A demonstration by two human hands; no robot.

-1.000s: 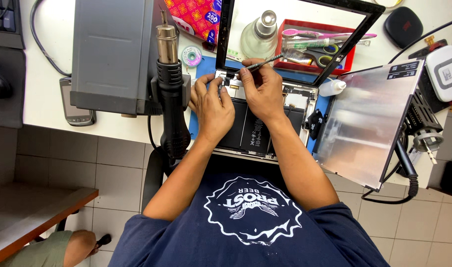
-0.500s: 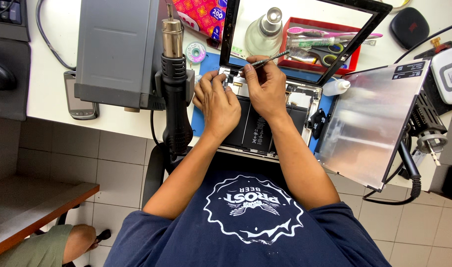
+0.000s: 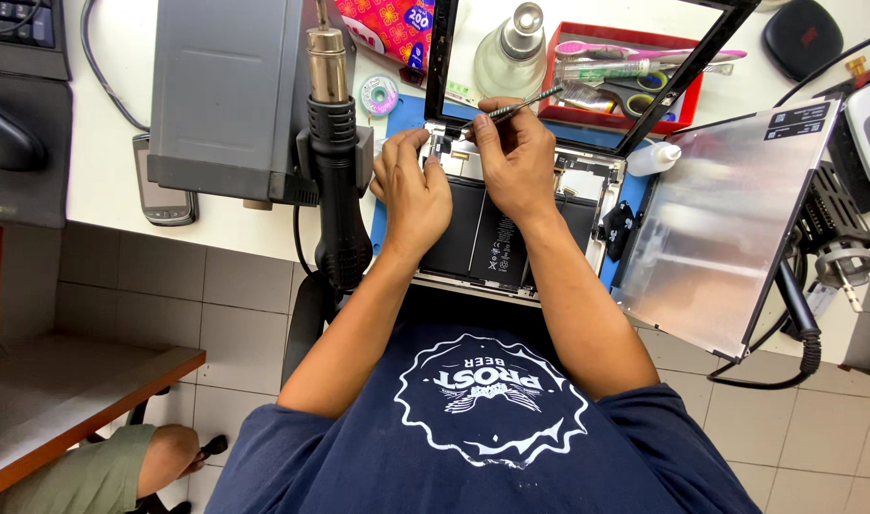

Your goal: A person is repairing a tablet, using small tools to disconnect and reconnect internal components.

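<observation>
An opened tablet [image 3: 511, 238] lies on a blue mat at the table's edge, its black battery cells showing. My left hand [image 3: 411, 190] rests on the tablet's upper left corner, fingertips pressing small parts there. My right hand [image 3: 516, 157] grips a thin metal tool [image 3: 521, 107] whose tip points at the same corner. The black glass frame [image 3: 687, 71] stands tilted up behind the tablet. A silver display panel [image 3: 730, 224] leans off to the right.
A hot-air gun [image 3: 335, 152] sits in its holder on a grey station [image 3: 226, 95] at left. Nearby are a phone [image 3: 159, 195], a solder wick spool [image 3: 379, 95], a glass bottle [image 3: 511, 52], a red tray of tools [image 3: 635, 81] and a white squeeze bottle [image 3: 654, 157].
Both hands stay at the tablet's upper left corner; the fingers and tool have shifted only slightly. The view has shifted a little.
</observation>
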